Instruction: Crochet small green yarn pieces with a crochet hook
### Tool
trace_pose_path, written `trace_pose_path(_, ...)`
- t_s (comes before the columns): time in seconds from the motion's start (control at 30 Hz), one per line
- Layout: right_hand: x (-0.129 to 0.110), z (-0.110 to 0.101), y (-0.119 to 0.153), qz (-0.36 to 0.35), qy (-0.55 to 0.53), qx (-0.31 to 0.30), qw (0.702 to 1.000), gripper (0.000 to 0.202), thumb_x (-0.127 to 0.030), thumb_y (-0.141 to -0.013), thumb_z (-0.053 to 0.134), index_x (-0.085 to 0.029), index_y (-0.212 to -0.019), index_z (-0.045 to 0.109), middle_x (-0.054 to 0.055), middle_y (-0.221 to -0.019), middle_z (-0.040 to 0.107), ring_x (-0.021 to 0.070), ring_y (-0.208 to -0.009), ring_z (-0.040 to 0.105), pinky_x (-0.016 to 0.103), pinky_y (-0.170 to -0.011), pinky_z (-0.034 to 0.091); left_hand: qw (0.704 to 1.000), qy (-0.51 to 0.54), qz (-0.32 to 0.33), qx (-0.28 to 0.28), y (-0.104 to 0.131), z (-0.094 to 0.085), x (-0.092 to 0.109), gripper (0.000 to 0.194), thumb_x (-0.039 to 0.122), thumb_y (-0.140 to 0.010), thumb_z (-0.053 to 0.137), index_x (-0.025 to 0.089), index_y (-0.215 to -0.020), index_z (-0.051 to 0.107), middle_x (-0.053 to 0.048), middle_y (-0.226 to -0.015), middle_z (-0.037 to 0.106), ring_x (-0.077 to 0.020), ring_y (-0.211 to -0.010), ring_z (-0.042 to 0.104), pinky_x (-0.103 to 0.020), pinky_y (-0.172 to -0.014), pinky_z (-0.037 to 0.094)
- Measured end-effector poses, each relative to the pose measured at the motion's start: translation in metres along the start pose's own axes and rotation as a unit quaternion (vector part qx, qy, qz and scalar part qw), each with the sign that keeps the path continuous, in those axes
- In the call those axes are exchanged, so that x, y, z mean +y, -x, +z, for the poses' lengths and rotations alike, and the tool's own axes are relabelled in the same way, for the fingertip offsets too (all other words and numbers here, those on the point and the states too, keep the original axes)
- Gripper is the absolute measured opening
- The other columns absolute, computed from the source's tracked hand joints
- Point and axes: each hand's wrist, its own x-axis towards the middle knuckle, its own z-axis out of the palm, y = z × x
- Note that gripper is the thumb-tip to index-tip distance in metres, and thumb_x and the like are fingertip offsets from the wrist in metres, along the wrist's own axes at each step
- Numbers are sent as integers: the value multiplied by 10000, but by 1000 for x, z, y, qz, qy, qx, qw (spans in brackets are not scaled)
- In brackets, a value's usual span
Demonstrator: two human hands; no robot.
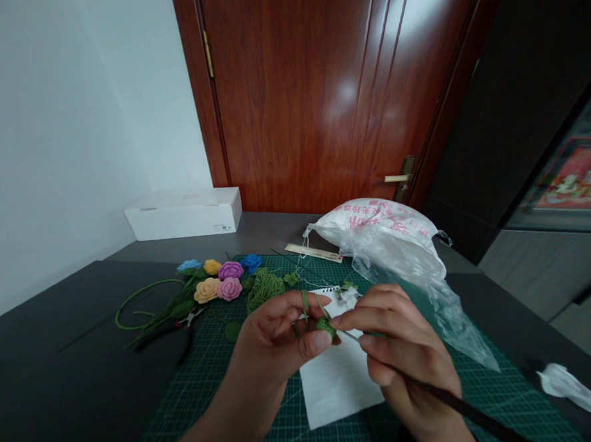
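Pinched in my left hand [281, 330] is a small piece of green crochet work [326, 326], with green yarn looped over the raised index finger. My right hand [403, 344] grips a crochet hook [351, 336], whose metal shaft points left to the green piece; a long dark handle or sleeve [493, 423] runs from it toward the lower right. The hook's tip is hidden at the work. Beyond my left hand lies a heap of green yarn [265, 288]. Below both hands a white sheet of paper [338, 390] rests on the green cutting mat [282, 433].
Crocheted flowers [230, 288] on green stems lie to the left, beside dark-handled pliers [189, 321]. Behind are a long white box [186, 213], a wooden ruler [313, 252] and a full white plastic bag [385, 230]. A crumpled white wrapper [570, 391] lies at right.
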Motion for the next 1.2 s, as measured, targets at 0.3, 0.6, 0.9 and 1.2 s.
trace_pose_path(0.3, -2, 10, 11, 17, -39, 31, 999, 107, -210, -1003, 571, -255, -1081, 628, 20, -890, 691, 191, -796, 658, 423, -742, 541, 998, -26, 48, 36, 2, 3, 5, 290, 96, -676, 885, 212, -923, 786, -14, -932, 737, -113, -786, 650, -220, -744, 530)
trace_pose_path(0.6, -1, 17, 26, 69, -98, 26, 992, 309, -65, -914, 607, -321, -1087, 616, 5, -914, 715, 209, -829, 679, 462, -782, 561, 997, 0, 58, 55, 3, 4, 8, 308, 90, -670, 881, 226, -932, 795, -1, -883, 718, -114, -786, 653, -208, -743, 530)
trace_pose_path(0.9, -12, 24, 17, 82, -47, 24, 995, 256, -93, -861, 582, -237, -1059, 658, 38, -815, 686, 203, -726, 655, 353, -660, 571, 998, 24, 36, 48, 6, 5, 6, 335, 135, -664, 904, 223, -970, 802, -12, -864, 734, -126, -796, 672, -222, -762, 529)
trace_pose_path(1.2, -25, 44, 23, 100, 82, 123, 984, 213, -125, -839, 572, -252, -986, 660, 33, -757, 651, 230, -661, 614, 418, -657, 527, 996, 37, 23, 72, 4, 18, 5, 304, 114, -564, 945, 215, -822, 818, 11, -760, 723, -106, -724, 660, -198, -707, 552)
